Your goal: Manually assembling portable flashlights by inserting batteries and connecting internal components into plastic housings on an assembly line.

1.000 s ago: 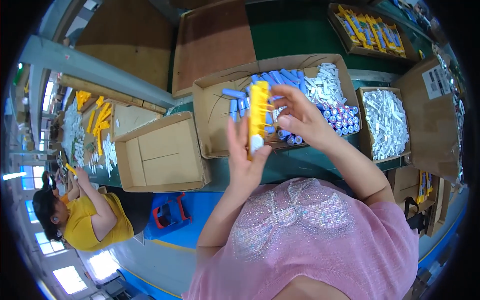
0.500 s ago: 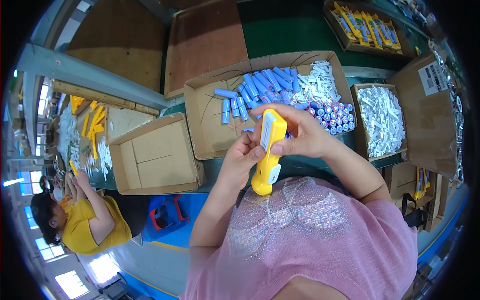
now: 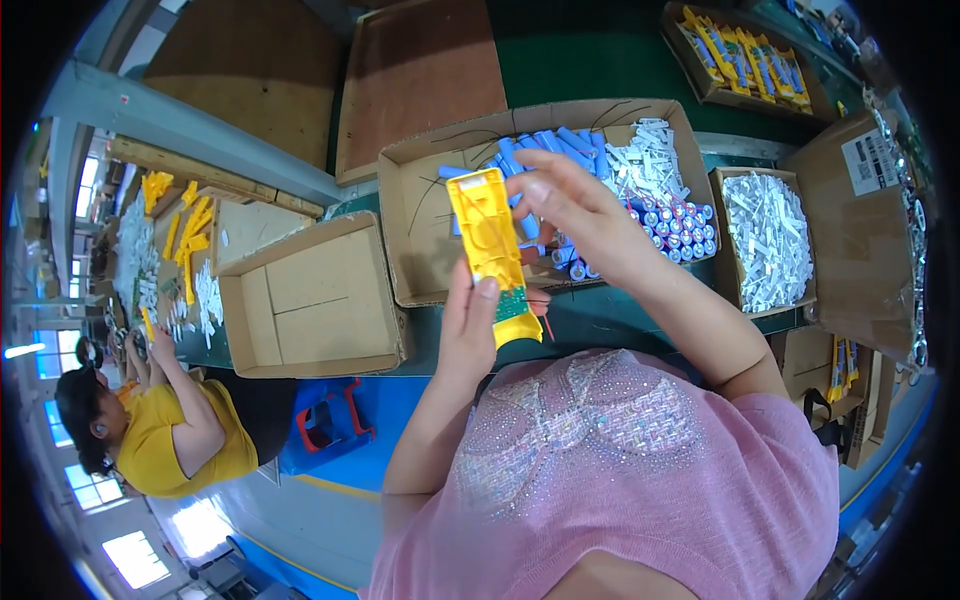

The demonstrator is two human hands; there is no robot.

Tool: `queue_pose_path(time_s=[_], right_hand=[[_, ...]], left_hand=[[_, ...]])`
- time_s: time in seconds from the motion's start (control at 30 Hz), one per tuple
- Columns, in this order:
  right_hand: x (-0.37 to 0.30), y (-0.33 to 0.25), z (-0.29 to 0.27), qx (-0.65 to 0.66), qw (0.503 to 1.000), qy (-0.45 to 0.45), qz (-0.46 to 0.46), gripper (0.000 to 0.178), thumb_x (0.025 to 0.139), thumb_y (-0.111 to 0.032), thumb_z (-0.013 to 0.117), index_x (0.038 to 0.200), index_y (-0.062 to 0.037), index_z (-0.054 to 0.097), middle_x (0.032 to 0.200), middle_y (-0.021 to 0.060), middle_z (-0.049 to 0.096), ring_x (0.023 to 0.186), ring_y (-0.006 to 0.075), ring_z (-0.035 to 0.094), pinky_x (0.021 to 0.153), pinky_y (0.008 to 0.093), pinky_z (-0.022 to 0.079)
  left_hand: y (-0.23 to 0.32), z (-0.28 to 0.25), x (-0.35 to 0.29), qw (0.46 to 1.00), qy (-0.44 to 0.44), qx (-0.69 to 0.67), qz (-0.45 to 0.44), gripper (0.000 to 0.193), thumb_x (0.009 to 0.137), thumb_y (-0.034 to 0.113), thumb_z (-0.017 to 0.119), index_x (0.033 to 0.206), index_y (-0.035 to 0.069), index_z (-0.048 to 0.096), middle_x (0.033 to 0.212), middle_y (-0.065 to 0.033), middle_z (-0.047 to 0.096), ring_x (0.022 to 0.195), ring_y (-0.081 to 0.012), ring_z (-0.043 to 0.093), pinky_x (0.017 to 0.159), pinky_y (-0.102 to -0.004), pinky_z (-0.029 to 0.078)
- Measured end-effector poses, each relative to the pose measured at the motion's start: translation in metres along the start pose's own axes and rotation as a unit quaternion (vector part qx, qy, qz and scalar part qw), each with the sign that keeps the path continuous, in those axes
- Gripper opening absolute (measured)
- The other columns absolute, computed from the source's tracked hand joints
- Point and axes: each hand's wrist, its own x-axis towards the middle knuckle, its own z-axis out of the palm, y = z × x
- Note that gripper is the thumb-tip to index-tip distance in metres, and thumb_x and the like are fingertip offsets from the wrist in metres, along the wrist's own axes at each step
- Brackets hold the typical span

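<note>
My left hand (image 3: 468, 325) grips a yellow plastic casing (image 3: 487, 232), tilted upright over the table edge with its hollow, ribbed inside showing. A green circuit board (image 3: 511, 303) sits in its lower part, and a red wire sticks out beside it. Just right of the casing's upper end is my right hand (image 3: 590, 220), fingers apart and curved, with nothing seen in them. Behind both hands, a shallow cardboard box (image 3: 415, 270) holds blue cylindrical battery cells (image 3: 575, 150) with thin wires, and small white strips (image 3: 645, 165).
To the left stands an open cardboard tray (image 3: 305, 315). A small box of white pieces (image 3: 768, 240) and a tall carton (image 3: 835, 195) stand right. Far right, a box holds yellow casings with blue cells (image 3: 745, 60). A co-worker in a yellow shirt (image 3: 195, 440) works at left.
The yellow casing has turned from its smooth, labelled outside to its open inside, and has moved up and left. My right hand has let go of it and spread its fingers.
</note>
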Motion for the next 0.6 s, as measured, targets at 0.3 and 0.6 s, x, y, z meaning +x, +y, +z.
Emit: queue_pose_path(time_s=[0.3,0.6], right_hand=[[-0.003,0.02,0.007,-0.194,0.976,0.012,-0.096,0.012,0.08,-0.014,0.053,0.082,-0.003,0.05,0.075,0.0006,0.048,0.066,0.0045,0.044,0.054,0.0193,0.037],[-0.008,0.054,0.037,-0.419,0.842,0.083,-0.328,0.013,0.066,-0.007,0.062,0.069,-0.0036,0.05,0.063,0.0082,0.049,0.049,0.0218,0.05,0.044,0.0303,0.039]], left_hand=[[-0.016,0.004,0.009,0.978,0.064,0.173,0.101,0.06,0.072,-0.007,0.051,0.122,0.004,0.02,0.105,-0.0115,0.043,0.088,-0.0173,0.05,0.075,-0.0296,0.044],[-0.026,-0.018,0.011,0.985,0.099,0.042,0.134,0.048,0.089,0.026,0.037,0.126,0.003,0.016,0.115,-0.0104,0.038,0.105,-0.0167,0.04,0.087,-0.0284,0.033]])
